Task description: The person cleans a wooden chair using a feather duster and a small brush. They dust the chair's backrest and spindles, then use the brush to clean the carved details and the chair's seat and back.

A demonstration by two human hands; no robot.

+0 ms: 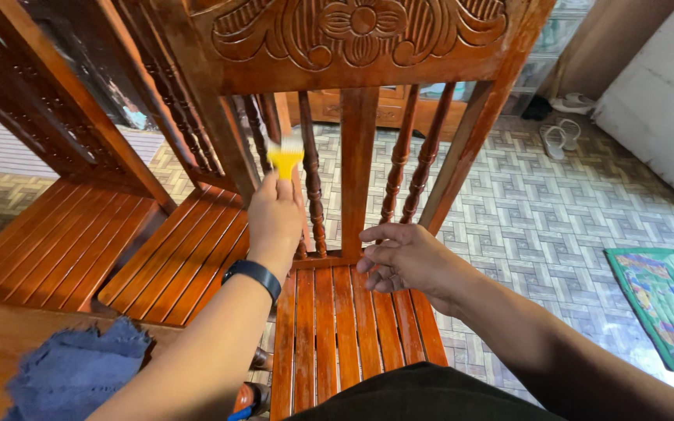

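Yellow brush (285, 160) among chair spindles (311, 175), blue cloth (76, 370) nearby, green mat (665, 304) aside

Left hand (276, 214) holds yellow brush (285, 158) at chair spindle (310, 175); right hand (403, 257) open.

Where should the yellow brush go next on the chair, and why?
Probably a short stroke down the turned spindle: the left hand holds the yellow brush with its bristles right against the spindle's upper part, while the right hand rests on the chair seat.
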